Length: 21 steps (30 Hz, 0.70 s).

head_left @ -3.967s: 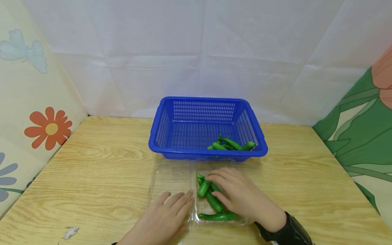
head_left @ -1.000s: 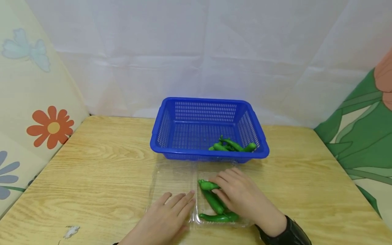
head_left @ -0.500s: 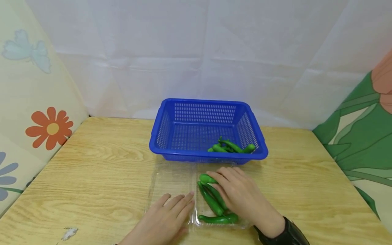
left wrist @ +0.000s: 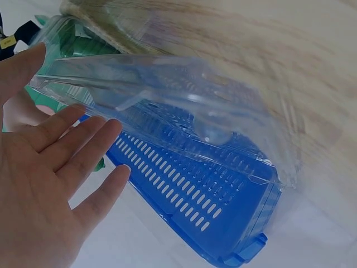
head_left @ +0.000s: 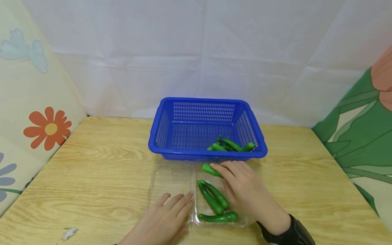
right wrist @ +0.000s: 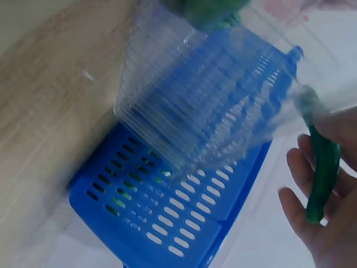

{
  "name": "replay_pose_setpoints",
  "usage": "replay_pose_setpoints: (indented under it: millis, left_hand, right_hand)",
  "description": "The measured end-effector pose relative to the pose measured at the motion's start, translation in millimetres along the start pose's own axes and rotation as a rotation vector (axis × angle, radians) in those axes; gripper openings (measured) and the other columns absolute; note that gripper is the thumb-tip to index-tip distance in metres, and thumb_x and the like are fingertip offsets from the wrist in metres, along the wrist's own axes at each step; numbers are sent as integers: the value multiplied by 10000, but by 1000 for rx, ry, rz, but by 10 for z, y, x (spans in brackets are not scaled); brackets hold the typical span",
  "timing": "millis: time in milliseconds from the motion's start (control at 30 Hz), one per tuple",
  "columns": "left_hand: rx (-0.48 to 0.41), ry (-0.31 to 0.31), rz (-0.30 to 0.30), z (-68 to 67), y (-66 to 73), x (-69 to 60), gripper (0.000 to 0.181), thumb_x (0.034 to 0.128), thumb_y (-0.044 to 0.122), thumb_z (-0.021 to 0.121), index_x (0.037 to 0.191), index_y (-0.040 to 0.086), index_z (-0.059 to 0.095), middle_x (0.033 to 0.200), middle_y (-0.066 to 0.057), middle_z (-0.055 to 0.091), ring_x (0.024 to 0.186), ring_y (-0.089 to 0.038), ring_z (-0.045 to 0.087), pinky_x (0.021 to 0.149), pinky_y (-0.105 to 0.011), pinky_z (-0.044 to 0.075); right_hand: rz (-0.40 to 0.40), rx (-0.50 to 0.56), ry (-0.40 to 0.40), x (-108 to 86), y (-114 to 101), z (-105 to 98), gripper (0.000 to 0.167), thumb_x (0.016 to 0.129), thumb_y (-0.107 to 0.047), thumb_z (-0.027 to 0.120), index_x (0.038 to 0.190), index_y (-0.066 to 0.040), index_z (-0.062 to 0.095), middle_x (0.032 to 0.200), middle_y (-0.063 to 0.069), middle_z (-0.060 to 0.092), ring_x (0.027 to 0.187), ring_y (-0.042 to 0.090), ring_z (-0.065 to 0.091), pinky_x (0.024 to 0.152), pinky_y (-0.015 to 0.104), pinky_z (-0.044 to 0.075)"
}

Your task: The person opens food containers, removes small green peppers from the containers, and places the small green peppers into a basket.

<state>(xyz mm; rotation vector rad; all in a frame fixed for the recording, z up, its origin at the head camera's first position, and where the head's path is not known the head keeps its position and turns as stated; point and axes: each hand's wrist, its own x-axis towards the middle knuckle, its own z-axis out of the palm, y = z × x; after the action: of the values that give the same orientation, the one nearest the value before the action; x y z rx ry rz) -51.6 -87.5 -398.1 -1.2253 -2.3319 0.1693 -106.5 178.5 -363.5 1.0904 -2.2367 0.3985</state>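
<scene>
My right hand (head_left: 248, 192) holds a green chili pepper (head_left: 211, 170) between thumb and fingers above the far part of a clear plastic clamshell box. In the right wrist view that pepper (right wrist: 324, 173) lies along the curled fingers. Two peppers (head_left: 211, 198) lie slantwise side by side in the box's right half, and another pepper (head_left: 218, 217) lies across its near end. Fingers nearly straight, my left hand (head_left: 166, 214) rests at the opened left half (head_left: 173, 177) of the box, by the fold. The left wrist view shows this hand (left wrist: 61, 173) spread, holding nothing.
A blue perforated basket (head_left: 202, 154) stands just behind the box, with several green peppers (head_left: 232, 145) in its near right corner. The wooden table (head_left: 101, 163) meets a white cloth backdrop (head_left: 147, 68) behind and flowered panels at both sides.
The right hand has shifted the upper pepper off the others, turned it and brought it to the far end of the box. My left hand has stayed in place.
</scene>
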Motion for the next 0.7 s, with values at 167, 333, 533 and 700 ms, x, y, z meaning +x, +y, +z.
replay_pose_setpoints:
  millis: [167, 333, 533, 700]
  left_hand:
    - [12, 5, 0, 10, 1, -4, 612, 851, 515, 626, 1302, 102, 624, 1352, -43, 602, 1121, -163, 596, 887, -369, 479]
    - [21, 9, 1, 13, 2, -6, 612, 848, 513, 625, 1302, 103, 623, 1346, -40, 605, 1116, -161, 599, 885, -369, 484]
    - [25, 9, 2, 14, 4, -9, 610, 847, 513, 622, 1302, 106, 622, 1348, -38, 604, 1116, -159, 596, 889, -368, 482]
    - [29, 8, 3, 9, 7, -4, 611, 848, 515, 620, 1303, 107, 621, 1360, -39, 596, 1128, -162, 591, 893, -370, 478]
  right_hand:
    - [23, -17, 55, 17, 12, -46, 316, 940, -103, 503, 1204, -23, 658, 1050, 87, 655, 915, 271, 624, 816, 439, 508]
    - [55, -24, 97, 20, 15, -57, 332, 1022, -196, 423, 1127, 2, 668, 1030, 108, 673, 914, 285, 639, 804, 435, 513]
    - [112, -46, 139, 29, 22, -75, 396, 1047, -276, 396, 1107, 6, 667, 1014, 109, 683, 886, 288, 649, 772, 443, 524]
    - [133, -67, 160, 25, 38, -98, 394, 1038, -298, 433, 1098, 6, 678, 969, 110, 693, 846, 286, 658, 748, 441, 533]
